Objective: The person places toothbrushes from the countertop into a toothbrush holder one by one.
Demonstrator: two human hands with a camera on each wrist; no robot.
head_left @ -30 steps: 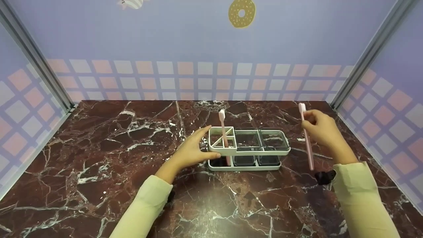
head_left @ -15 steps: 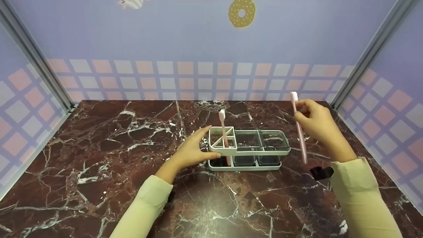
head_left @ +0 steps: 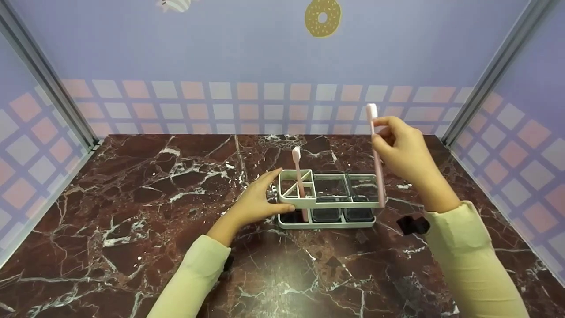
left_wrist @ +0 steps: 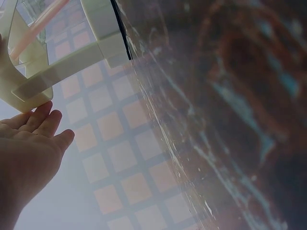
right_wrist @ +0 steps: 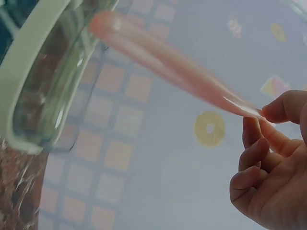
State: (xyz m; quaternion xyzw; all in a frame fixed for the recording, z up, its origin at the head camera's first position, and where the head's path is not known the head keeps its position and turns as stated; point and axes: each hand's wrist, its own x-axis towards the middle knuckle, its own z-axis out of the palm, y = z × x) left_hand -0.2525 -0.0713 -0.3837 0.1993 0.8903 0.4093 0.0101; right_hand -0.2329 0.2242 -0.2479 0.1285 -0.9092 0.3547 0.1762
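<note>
A pale two-tier toothbrush holder [head_left: 326,204] stands mid-table. My left hand [head_left: 247,207] grips its left end, thumb at the front edge and fingers at the back corner. In the left wrist view, fingertips [left_wrist: 48,115] touch the holder's frame [left_wrist: 67,69]. One pink toothbrush [head_left: 299,174] stands in the divided left section, bristles up, tilted slightly. My right hand [head_left: 404,148] pinches a second pink toothbrush [head_left: 378,165] near its white head. It hangs handle-down in front of the holder's right end. In the right wrist view, thumb and finger pinch that toothbrush [right_wrist: 168,67].
Two clear cups [head_left: 329,187] [head_left: 365,187] fill the holder's middle and right sections. The dark red marbled table [head_left: 154,229] spreads around it. A lilac wall [head_left: 247,53] with a checked band rises behind, with side panels at left and right.
My right hand has moved left and up with its toothbrush, from the right of the holder to its right end. The left hand and the holder have stayed in place.
</note>
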